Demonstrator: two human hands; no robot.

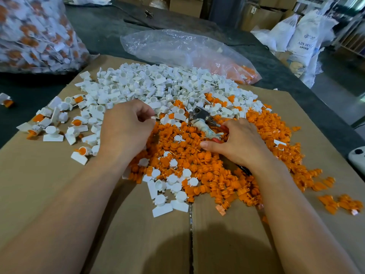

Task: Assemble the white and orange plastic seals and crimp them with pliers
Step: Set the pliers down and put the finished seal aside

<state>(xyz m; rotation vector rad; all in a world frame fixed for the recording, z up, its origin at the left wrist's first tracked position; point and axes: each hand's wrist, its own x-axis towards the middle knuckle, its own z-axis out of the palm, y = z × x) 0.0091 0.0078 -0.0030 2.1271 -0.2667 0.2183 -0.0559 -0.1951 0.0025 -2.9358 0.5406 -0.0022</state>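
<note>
A heap of white seal bodies (150,84) covers the far part of the cardboard sheet (45,175). A heap of orange inserts (197,155) spreads in front of it and to the right. My left hand (126,129) hovers at the border of the two heaps, fingers curled, pinching a small white piece at its fingertips. My right hand (237,141) rests on the orange heap and grips the red handles of the pliers (203,119), whose metal head points away from me. Several joined white-and-orange seals (77,123) lie at the left.
A large clear bag of finished seals (37,34) stands at the far left. A near-flat plastic bag (177,48) with some orange parts lies behind the heaps. White sacks (302,40) and cartons stand at the back right. A white device (357,161) sits at the right edge.
</note>
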